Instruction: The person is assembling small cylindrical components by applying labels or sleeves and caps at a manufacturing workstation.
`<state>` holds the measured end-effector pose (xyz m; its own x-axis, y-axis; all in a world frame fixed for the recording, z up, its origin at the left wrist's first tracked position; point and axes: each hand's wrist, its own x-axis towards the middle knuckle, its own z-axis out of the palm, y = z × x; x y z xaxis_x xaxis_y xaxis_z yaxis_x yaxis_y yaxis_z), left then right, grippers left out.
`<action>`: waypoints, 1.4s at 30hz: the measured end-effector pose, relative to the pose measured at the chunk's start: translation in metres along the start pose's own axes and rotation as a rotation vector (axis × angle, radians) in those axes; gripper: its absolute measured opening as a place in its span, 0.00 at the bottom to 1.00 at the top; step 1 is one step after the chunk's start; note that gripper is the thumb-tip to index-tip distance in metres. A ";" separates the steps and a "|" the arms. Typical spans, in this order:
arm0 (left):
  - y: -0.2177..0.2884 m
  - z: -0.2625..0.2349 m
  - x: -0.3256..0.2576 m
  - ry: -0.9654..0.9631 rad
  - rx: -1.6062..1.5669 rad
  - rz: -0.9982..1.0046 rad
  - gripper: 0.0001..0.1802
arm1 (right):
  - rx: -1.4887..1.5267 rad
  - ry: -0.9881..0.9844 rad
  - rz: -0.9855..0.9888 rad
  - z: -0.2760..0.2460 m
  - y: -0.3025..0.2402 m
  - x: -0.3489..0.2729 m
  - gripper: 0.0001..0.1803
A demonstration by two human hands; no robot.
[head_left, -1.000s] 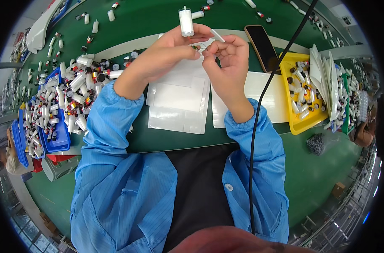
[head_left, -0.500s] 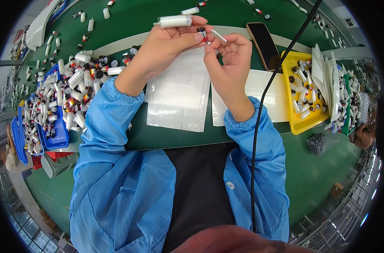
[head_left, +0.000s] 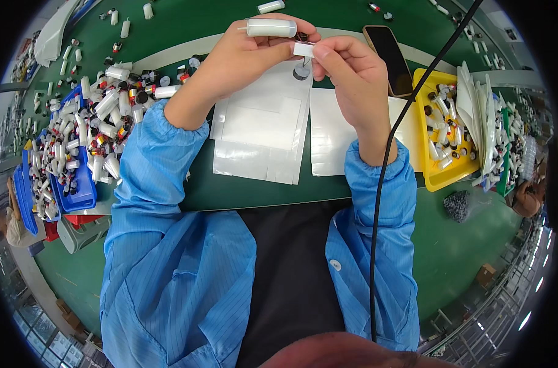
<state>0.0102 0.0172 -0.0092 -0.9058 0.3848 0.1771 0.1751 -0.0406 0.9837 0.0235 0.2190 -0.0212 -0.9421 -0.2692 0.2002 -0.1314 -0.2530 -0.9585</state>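
In my left hand (head_left: 248, 61), a translucent white plastic cylinder (head_left: 271, 27) with a narrow tip lies along the fingers. The thumb and fingertips of that hand also hold a small dark part (head_left: 301, 38), mostly hidden. My right hand (head_left: 357, 76) is closed, its thumb and index finger pinching one end of a small white strip (head_left: 303, 49) that touches the left fingertips. A round grey disc (head_left: 301, 72) with a dark rim hangs below the strip on what looks like thin wires. Both hands are raised above the white sheets (head_left: 257, 138).
A heap of white cylinders with dark and red parts (head_left: 110, 116) lies left, beside a blue tray (head_left: 79, 199). Right stand a phone (head_left: 387, 58) and a yellow tray (head_left: 441, 178) of similar parts. A black cable (head_left: 386, 165) crosses in front of my right forearm.
The white strip has turned from slanted and edge-on to lying flat across the fingertips. My right hand has shifted slightly right. The round disc now shows below the strip.
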 end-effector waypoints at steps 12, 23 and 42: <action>-0.002 0.000 -0.002 -0.051 0.166 0.061 0.16 | -0.133 0.131 0.021 0.007 0.005 -0.001 0.08; 0.004 -0.001 -0.003 -0.083 -0.139 -0.053 0.18 | -0.137 0.173 -0.105 0.003 0.026 0.003 0.18; -0.044 -0.149 0.044 0.168 1.365 -0.012 0.31 | -1.248 -0.347 -0.012 0.027 0.006 -0.048 0.08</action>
<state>-0.0946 -0.1010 -0.0398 -0.9282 0.2599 0.2663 0.3153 0.9293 0.1923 0.0767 0.2054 -0.0311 -0.8349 -0.5457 0.0719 -0.5134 0.7249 -0.4594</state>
